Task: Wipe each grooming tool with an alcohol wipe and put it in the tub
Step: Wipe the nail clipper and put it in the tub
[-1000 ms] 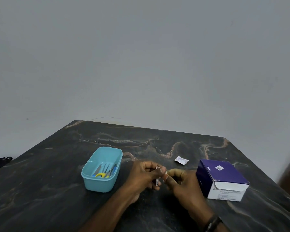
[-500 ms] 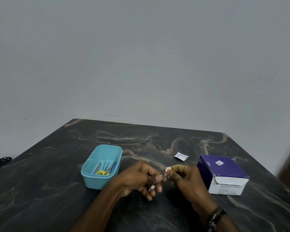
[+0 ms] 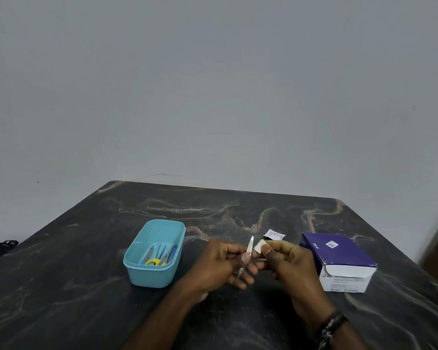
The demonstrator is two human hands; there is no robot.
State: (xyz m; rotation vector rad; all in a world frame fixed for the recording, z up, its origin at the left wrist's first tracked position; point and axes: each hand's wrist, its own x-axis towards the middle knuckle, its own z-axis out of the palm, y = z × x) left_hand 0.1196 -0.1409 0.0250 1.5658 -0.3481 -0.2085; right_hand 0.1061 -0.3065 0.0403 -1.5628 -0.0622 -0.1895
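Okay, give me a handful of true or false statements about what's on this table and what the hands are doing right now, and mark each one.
1. The left hand holds a small metal tool. True.
2. The right hand pinches a folded white wipe. True.
3. The blue tub is empty. False: several tools lie in it, one with a yellow handle.
4. The purple box stands to the left of the tub. False: it stands to the right of both hands, and the tub is on the left.
5. A small white wipe packet lies on the table beyond the hands. True.
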